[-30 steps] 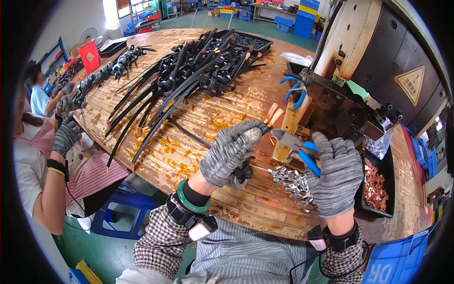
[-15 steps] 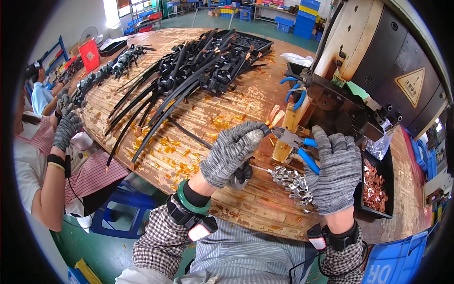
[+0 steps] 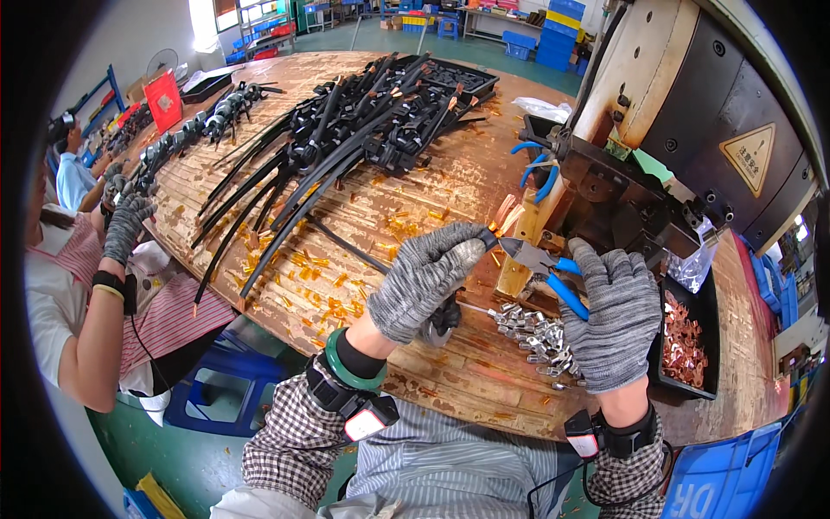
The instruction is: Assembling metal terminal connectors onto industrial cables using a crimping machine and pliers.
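Observation:
My left hand point(image 3: 421, 281), in a grey knitted glove, is closed around a black cable near its stripped end. Bare copper strands point(image 3: 506, 216) fan out above the fingers, with a bit of orange at their base. My right hand point(image 3: 616, 320), gloved alike, is closed on blue-handled cutting pliers point(image 3: 567, 290). The plier jaws sit at the base of the strands, close to the left fingertips; whether they bite on anything I cannot tell. Below the pliers lies a heap of silver metal terminals point(image 3: 538, 339) on the worn wooden table point(image 3: 467, 186).
A big press machine point(image 3: 622, 190) stands at the right, with another pair of blue pliers point(image 3: 538, 171) beside it. A black tray of copper pieces point(image 3: 685, 346) lies right of my hand. Black cables point(image 3: 346, 147) pile up ahead; amber scraps litter the table. Co-workers sit at left.
The pliers and my right hand have shifted slightly down and to the right. The left hand keeps its grip on the cable, nearly in place.

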Action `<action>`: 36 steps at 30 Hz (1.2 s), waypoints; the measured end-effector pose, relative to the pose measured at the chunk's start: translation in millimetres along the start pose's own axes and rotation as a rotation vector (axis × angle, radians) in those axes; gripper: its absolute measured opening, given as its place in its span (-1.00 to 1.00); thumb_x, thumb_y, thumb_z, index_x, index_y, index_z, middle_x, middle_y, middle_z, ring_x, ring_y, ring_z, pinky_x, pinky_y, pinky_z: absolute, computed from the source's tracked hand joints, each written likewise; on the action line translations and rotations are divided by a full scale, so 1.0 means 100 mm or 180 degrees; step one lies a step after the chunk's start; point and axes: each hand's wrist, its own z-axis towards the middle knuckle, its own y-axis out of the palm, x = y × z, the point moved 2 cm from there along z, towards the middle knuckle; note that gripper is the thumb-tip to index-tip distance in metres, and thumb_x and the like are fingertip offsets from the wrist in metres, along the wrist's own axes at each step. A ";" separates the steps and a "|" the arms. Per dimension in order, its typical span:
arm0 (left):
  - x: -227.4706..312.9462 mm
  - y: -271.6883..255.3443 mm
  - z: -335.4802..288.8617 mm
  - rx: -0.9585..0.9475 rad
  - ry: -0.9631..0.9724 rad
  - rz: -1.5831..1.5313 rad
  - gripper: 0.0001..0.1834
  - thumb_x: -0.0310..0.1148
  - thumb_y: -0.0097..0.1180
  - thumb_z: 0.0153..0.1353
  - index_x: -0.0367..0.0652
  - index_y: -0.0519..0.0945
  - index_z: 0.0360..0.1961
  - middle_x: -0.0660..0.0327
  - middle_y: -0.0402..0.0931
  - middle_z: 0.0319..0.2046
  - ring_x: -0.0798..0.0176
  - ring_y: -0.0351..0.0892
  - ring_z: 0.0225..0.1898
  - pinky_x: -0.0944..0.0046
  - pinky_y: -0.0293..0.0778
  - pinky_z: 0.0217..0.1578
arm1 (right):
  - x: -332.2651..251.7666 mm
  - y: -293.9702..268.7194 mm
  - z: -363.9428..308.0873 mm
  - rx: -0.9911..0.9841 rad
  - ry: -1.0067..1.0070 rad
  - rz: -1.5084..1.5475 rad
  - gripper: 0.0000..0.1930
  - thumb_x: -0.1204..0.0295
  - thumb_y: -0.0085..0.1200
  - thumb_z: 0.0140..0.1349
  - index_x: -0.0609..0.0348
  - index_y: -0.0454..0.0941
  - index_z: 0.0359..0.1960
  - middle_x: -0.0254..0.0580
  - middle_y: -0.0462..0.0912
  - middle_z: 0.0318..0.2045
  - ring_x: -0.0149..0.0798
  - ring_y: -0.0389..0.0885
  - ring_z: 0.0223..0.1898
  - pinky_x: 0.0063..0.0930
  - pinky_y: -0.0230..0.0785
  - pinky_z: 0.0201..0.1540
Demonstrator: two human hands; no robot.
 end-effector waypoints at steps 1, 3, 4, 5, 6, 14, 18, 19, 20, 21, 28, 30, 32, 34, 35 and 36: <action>-0.01 0.00 0.00 -0.0010 0.0022 0.0036 -0.64 -0.25 0.05 0.13 -0.27 0.44 -0.13 0.43 0.23 -0.61 0.57 0.11 -0.62 0.55 0.06 -0.64 | 0.00 0.00 0.00 -0.0001 -0.0001 0.0001 -0.37 0.37 0.15 -0.43 0.10 0.42 -0.11 -0.17 0.39 -0.40 -0.13 0.36 -0.31 -0.25 0.25 -0.27; 0.00 -0.01 -0.01 -0.0006 -0.0067 -0.0032 -0.65 -0.26 0.05 0.13 -0.27 0.45 -0.14 0.43 0.25 -0.60 0.57 0.13 -0.61 0.56 0.08 -0.62 | -0.01 0.00 0.01 0.0019 0.0026 -0.0004 -0.39 0.38 0.15 -0.43 0.10 0.44 -0.13 -0.14 0.40 -0.41 -0.10 0.38 -0.32 -0.23 0.27 -0.28; 0.00 -0.01 -0.01 -0.0007 -0.0149 -0.0100 -0.66 -0.26 0.05 0.13 -0.27 0.45 -0.14 0.43 0.27 -0.59 0.58 0.14 -0.60 0.56 0.10 -0.61 | 0.00 0.01 0.01 0.0019 0.0028 -0.0008 -0.39 0.38 0.15 -0.43 0.10 0.44 -0.13 -0.14 0.40 -0.41 -0.10 0.38 -0.32 -0.23 0.27 -0.28; 0.00 -0.01 -0.01 -0.0012 -0.0151 -0.0103 -0.66 -0.26 0.05 0.13 -0.27 0.45 -0.14 0.43 0.27 -0.59 0.58 0.14 -0.60 0.56 0.10 -0.61 | 0.01 0.03 0.00 0.0077 0.0011 0.0111 -0.43 0.38 0.16 -0.41 0.11 0.46 -0.16 -0.12 0.41 -0.42 -0.08 0.39 -0.33 -0.24 0.28 -0.30; -0.01 -0.02 -0.01 0.0014 -0.0090 0.0054 -0.69 -0.29 0.03 0.14 -0.27 0.47 -0.14 0.37 0.38 -0.53 0.57 0.25 -0.59 0.54 0.20 -0.61 | 0.01 0.04 0.00 0.0133 -0.0003 0.0228 -0.46 0.39 0.16 -0.39 0.11 0.47 -0.18 -0.10 0.42 -0.43 -0.07 0.40 -0.34 -0.25 0.30 -0.32; -0.11 0.14 -0.09 0.0977 0.1336 0.1503 -0.81 -0.46 0.05 0.08 -0.28 0.52 -0.26 0.19 0.46 -0.46 0.35 0.45 -0.47 0.43 0.39 -0.39 | -0.21 0.13 -0.23 0.0187 0.0278 0.0448 -0.55 0.34 0.21 -0.23 0.09 0.48 -0.20 -0.15 0.42 -0.48 -0.12 0.44 -0.44 -0.29 0.31 -0.47; -0.14 0.21 -0.07 0.1068 0.1329 0.1557 -0.83 -0.49 0.06 0.07 -0.28 0.52 -0.28 0.16 0.47 -0.47 0.36 0.48 -0.45 0.41 0.41 -0.39 | -0.28 0.16 -0.33 0.0422 0.0347 0.0055 -0.56 0.25 0.20 -0.13 0.07 0.45 -0.16 -0.19 0.40 -0.52 -0.18 0.43 -0.48 -0.29 0.29 -0.51; -0.16 0.21 -0.06 0.1049 0.1325 0.1561 -0.83 -0.49 0.06 0.07 -0.28 0.52 -0.28 0.16 0.47 -0.47 0.36 0.48 -0.45 0.41 0.41 -0.39 | -0.30 0.17 -0.35 0.0432 0.0480 0.0159 -0.57 0.29 0.20 -0.14 0.08 0.45 -0.17 -0.17 0.42 -0.49 -0.14 0.43 -0.46 -0.30 0.31 -0.47; -0.18 0.20 -0.05 0.1003 0.1267 0.1349 -0.82 -0.48 0.06 0.08 -0.31 0.51 -0.28 0.19 0.49 -0.47 0.41 0.47 -0.43 0.44 0.40 -0.38 | -0.32 0.18 -0.36 0.0446 0.0611 0.0264 -0.58 0.34 0.21 -0.15 0.10 0.45 -0.18 -0.14 0.45 -0.46 -0.11 0.44 -0.45 -0.31 0.33 -0.43; -0.19 0.19 -0.04 0.0958 0.1210 0.1138 -0.81 -0.46 0.06 0.09 -0.33 0.50 -0.28 0.23 0.51 -0.46 0.45 0.46 -0.41 0.46 0.40 -0.37 | -0.34 0.18 -0.36 0.0449 0.0627 0.0262 -0.58 0.34 0.21 -0.15 0.10 0.45 -0.18 -0.14 0.45 -0.46 -0.11 0.44 -0.45 -0.31 0.33 -0.43; -0.12 0.13 -0.05 0.0772 0.1032 0.0803 -0.79 -0.41 0.00 0.14 -0.33 0.52 -0.25 0.26 0.51 -0.50 0.51 0.40 -0.52 0.52 0.34 -0.50 | -0.42 0.14 -0.34 0.0356 0.0586 0.0838 -0.54 0.30 0.19 -0.14 0.15 0.43 -0.15 -0.08 0.45 -0.46 -0.09 0.45 -0.44 -0.29 0.35 -0.44; -0.14 0.10 -0.04 0.0760 0.1040 0.0820 -0.78 -0.40 -0.01 0.15 -0.32 0.52 -0.25 0.30 0.48 -0.55 0.53 0.36 -0.58 0.54 0.29 -0.56 | -0.45 0.13 -0.32 0.0334 0.0544 0.0815 -0.53 0.28 0.16 -0.12 0.18 0.41 -0.13 -0.07 0.43 -0.46 -0.07 0.45 -0.42 -0.28 0.34 -0.44; -0.09 0.10 -0.03 0.0734 0.1047 0.0833 -0.77 -0.39 -0.01 0.15 -0.31 0.53 -0.24 0.33 0.44 -0.61 0.56 0.31 -0.63 0.55 0.24 -0.62 | -0.46 0.10 -0.30 0.0017 0.0574 0.0369 -0.53 0.33 0.11 -0.10 0.18 0.40 -0.09 -0.06 0.46 -0.43 -0.08 0.47 -0.39 -0.26 0.36 -0.45; 0.01 0.09 -0.05 0.0519 0.0398 0.0791 -0.83 -0.40 0.03 0.13 -0.27 0.55 -0.29 0.33 0.44 -0.57 0.54 0.33 -0.55 0.51 0.29 -0.54 | -0.46 0.04 -0.26 -0.0044 0.0428 0.0054 -0.54 0.35 0.07 -0.09 0.18 0.40 -0.07 -0.07 0.47 -0.41 -0.09 0.47 -0.37 -0.28 0.36 -0.46; 0.03 0.08 -0.04 0.0516 0.0403 0.0775 -0.83 -0.40 0.03 0.13 -0.27 0.55 -0.29 0.33 0.44 -0.57 0.54 0.33 -0.55 0.51 0.29 -0.54 | -0.48 0.01 -0.23 -0.0111 0.0275 -0.0271 -0.55 0.38 0.02 -0.07 0.19 0.39 -0.06 -0.08 0.48 -0.39 -0.11 0.48 -0.35 -0.29 0.36 -0.47; 0.03 0.06 -0.03 0.0542 0.0235 0.0718 -0.83 -0.39 0.02 0.14 -0.26 0.55 -0.30 0.35 0.41 -0.60 0.56 0.28 -0.59 0.52 0.25 -0.59 | -0.50 -0.01 -0.21 -0.0114 0.0270 -0.0289 -0.55 0.38 0.02 -0.07 0.19 0.39 -0.06 -0.08 0.48 -0.39 -0.11 0.48 -0.35 -0.29 0.36 -0.47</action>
